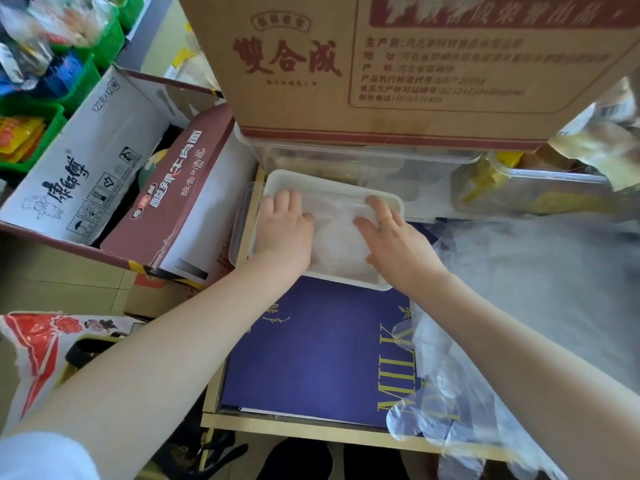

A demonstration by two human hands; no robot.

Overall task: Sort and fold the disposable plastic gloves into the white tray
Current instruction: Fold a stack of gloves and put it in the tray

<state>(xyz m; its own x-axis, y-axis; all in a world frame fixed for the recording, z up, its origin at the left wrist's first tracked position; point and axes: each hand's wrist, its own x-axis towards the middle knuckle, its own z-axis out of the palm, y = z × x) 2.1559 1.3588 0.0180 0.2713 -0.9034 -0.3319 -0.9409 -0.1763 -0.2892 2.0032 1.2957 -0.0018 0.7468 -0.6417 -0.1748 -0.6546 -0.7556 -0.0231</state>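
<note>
White tray [391, 202] on blue box [311, 351], folded gloves [337, 233] inside it; left hand [285, 233], right hand [394, 244] flat, unclenched, pressing them; loose gloves [446, 386] right of tray

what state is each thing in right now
white tray: on the blue box, holding flattened gloves
gloves in tray: pressed flat under both hands
left hand: open, palm down
right hand: open, palm down
loose gloves: crumpled, unsorted
noodle carton: open

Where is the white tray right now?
In the head view, the white tray sits mid-frame on the blue box, just below the big brown carton, with both hands pressing inside it.
</note>
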